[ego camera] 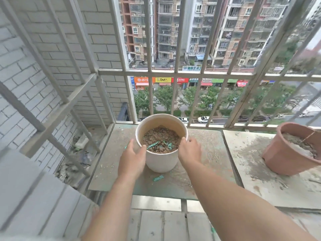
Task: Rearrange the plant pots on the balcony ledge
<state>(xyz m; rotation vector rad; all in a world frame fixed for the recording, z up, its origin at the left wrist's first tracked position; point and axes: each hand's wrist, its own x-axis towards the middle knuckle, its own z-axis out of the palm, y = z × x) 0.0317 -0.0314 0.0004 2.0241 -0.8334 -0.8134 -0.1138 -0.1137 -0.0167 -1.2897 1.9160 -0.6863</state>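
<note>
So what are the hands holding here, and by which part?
Both hands clasp the white pot by its upper sides, just under the rim: left hand on its left, right hand on its right. The pot seems to rest on the ledge.

You can make out shop signs (173,80) in a row across the street, just below the railing's (173,73) horizontal bar: orange, yellow, red and green boards with Chinese characters too blurred to read. Just above that bar, a pale banner (191,68) shows a heart logo and more illegible characters.
</note>
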